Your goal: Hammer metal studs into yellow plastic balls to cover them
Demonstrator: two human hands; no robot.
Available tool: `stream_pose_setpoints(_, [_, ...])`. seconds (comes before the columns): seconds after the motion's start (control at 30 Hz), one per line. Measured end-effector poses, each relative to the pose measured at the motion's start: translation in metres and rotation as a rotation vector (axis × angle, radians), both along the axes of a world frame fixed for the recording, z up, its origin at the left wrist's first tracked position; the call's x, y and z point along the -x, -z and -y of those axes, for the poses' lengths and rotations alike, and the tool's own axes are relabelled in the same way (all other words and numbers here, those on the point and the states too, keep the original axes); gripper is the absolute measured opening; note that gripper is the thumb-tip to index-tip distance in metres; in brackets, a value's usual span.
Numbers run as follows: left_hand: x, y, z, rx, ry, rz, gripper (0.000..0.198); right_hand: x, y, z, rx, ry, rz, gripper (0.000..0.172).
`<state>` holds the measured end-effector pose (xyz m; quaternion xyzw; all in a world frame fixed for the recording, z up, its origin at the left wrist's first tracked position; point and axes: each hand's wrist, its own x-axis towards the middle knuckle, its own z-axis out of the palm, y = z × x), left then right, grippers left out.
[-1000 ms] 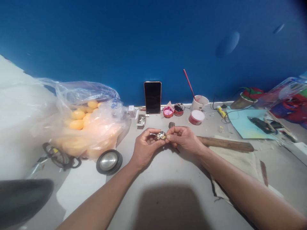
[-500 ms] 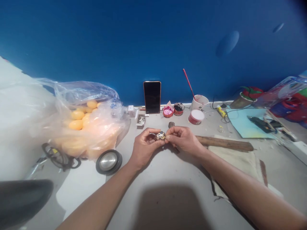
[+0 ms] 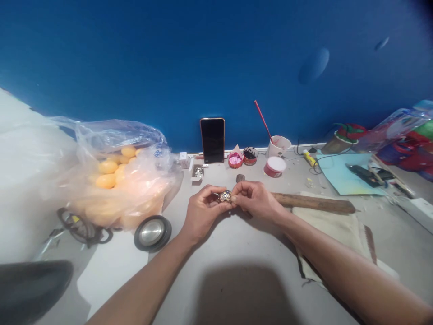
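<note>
Between the thumb and fingers of my left hand (image 3: 201,212) is a small shiny ball (image 3: 225,196), silver and gold with a knobbly surface. My right hand (image 3: 254,197) is closed in a pinch, its fingertips against the ball's right side. Whatever is between those fingertips is too small or hidden to make out. Just behind my right hand lies a hammer, its head (image 3: 240,178) partly covered and its wooden handle (image 3: 314,203) running to the right. A small open white box (image 3: 197,173) with shiny metal pieces sits beyond my left hand.
A phone (image 3: 213,141) leans on the blue wall. Near it are a pink-filled cup (image 3: 235,160), a red-and-white tub (image 3: 275,166) and a paper cup (image 3: 279,146) holding a red stick. To the left are a plastic bag (image 3: 149,176) of orange balls and a round black-rimmed lid (image 3: 152,232).
The view has shifted slightly. The ball seems turned a little between my fingers, showing more silver. Both hands keep their hold near the same spot.
</note>
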<state>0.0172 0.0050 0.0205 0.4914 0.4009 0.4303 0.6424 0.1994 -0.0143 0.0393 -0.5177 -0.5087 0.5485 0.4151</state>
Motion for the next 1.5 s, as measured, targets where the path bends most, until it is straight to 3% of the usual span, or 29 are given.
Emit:
stream_pose_setpoints(0.13, [-0.001, 0.000, -0.001, 0.066, 0.058, 0.060, 0.045, -0.002, 0.001, 0.000, 0.044, -0.002, -0.039, 0.022])
stream_pose_setpoints(0.33, [-0.002, 0.005, -0.003, 0.194, 0.099, 0.183, 0.051, -0.002, 0.007, 0.000, 0.040, 0.080, -0.300, 0.031])
stream_pose_setpoints(0.73, [-0.004, 0.001, -0.001, 0.255, 0.105, 0.239, 0.037, -0.001, 0.008, 0.000, -0.010, 0.012, -0.042, 0.025])
stream_pose_setpoints(0.93, [-0.005, 0.000, 0.000, 0.095, 0.046, 0.094, 0.031, 0.000, 0.006, 0.000, -0.059, 0.007, 0.089, 0.016])
stream_pose_setpoints(1.1, [-0.003, -0.001, 0.001, -0.061, 0.088, 0.004, 0.035, 0.003, 0.006, 0.001, -0.064, 0.035, 0.083, 0.016])
stream_pose_setpoints(1.3, [-0.003, 0.003, -0.005, 0.145, 0.100, 0.211, 0.030, 0.006, 0.006, 0.002, -0.074, 0.052, 0.089, 0.020])
stream_pose_setpoints(1.5, [0.001, 0.007, -0.015, 0.292, 0.034, 0.410, 0.033, 0.006, 0.012, 0.002, -0.103, 0.036, 0.132, 0.013])
